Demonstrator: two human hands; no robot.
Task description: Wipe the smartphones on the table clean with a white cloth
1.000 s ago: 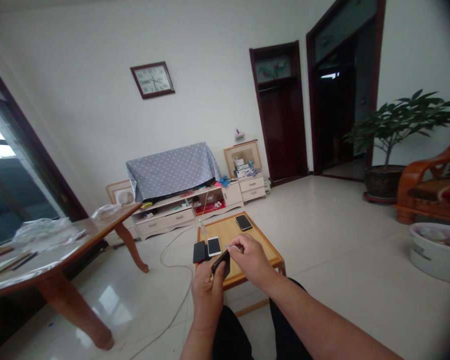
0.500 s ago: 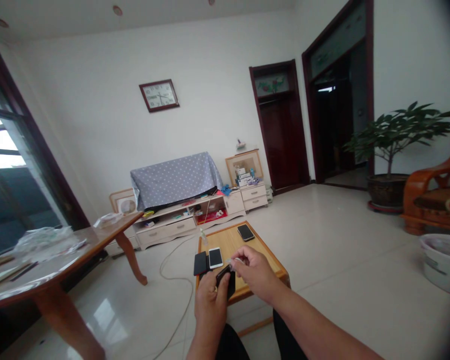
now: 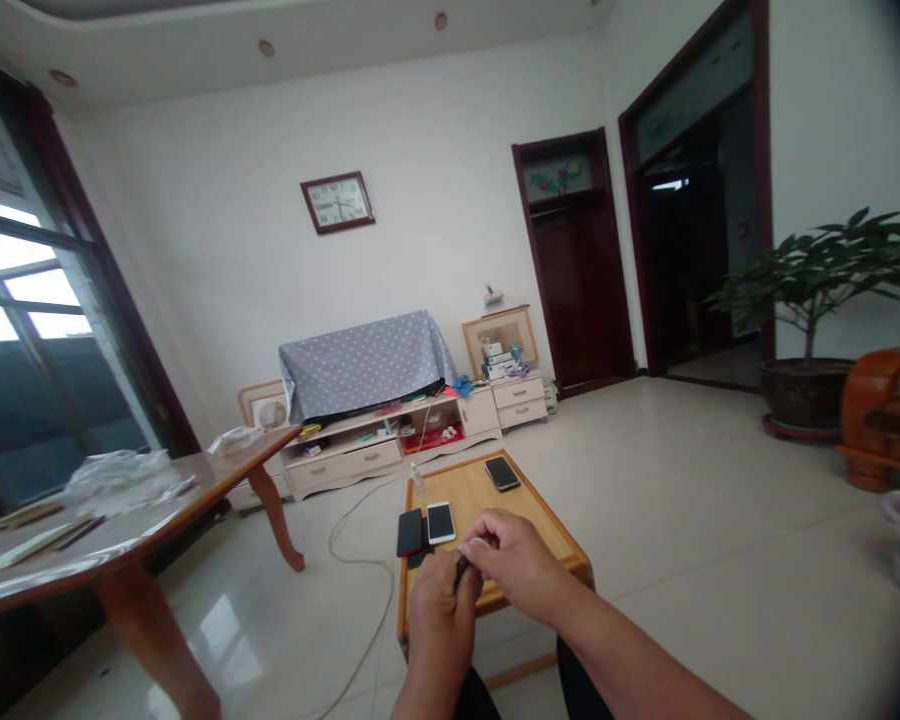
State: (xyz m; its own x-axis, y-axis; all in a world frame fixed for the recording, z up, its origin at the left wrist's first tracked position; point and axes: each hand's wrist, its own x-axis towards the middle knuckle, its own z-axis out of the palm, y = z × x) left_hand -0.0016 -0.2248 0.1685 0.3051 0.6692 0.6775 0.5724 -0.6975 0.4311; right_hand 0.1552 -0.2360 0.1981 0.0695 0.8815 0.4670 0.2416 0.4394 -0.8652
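Observation:
My left hand (image 3: 442, 605) is closed around a dark, phone-like object (image 3: 462, 569), mostly hidden by the fingers. My right hand (image 3: 521, 560) meets it from the right, its fingertips pinching a small white piece (image 3: 480, 542), perhaps tissue, against the object's upper end. Both hands are above the near part of a small wooden table (image 3: 465, 480). Just beyond them lies a phone with a white frame (image 3: 441, 522). To its left is a dark, flat item with a red edge (image 3: 410, 532). A black phone (image 3: 502, 473) rests near the far right corner.
A small clear bottle (image 3: 417, 480) stands at the small table's far left corner. On the left is a larger wooden table (image 3: 150, 525) with plastic bags on it. A cable (image 3: 382, 600) runs over the floor. Behind stands a low white cabinet (image 3: 360, 462).
The dark object has turned and sunk into my left hand, so less of it shows. My right fingertips have come closer to my left hand. The whole view has shifted slightly.

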